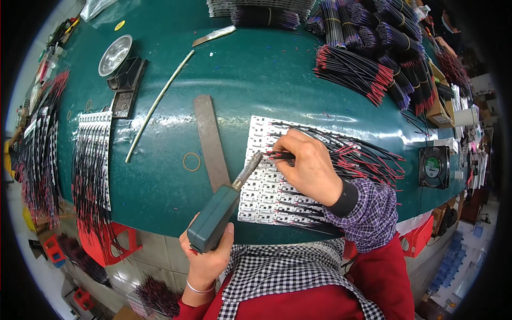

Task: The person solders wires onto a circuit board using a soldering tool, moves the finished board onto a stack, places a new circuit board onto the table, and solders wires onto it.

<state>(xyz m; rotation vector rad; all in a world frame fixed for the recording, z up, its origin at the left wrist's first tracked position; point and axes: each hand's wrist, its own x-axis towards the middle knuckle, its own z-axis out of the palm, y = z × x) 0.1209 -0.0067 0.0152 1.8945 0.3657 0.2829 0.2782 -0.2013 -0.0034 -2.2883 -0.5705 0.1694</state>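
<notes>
My left hand (209, 253) is wrapped round a dark green soldering gun (214, 217), and its metal tip points up and right. That tip meets the wire ends at the white circuit board panel (255, 184), which lies on the table in front of me. My right hand (308, 164) pinches black wires (281, 156) with red ends against the panel, close beside the tip. More black and red wires (368, 157) fan out to the right from the panel, partly under my right hand. Whether the tip touches the pads is too small to tell.
On the green table (170, 205) lie a flat metal bar (209, 133), a pale rod (160, 106) and a knife (213, 36). A stand with a metal dish (116, 56) is at the left, near a wired panel (93, 160). Wire bundles (354, 72) and a small fan (433, 167) stand right.
</notes>
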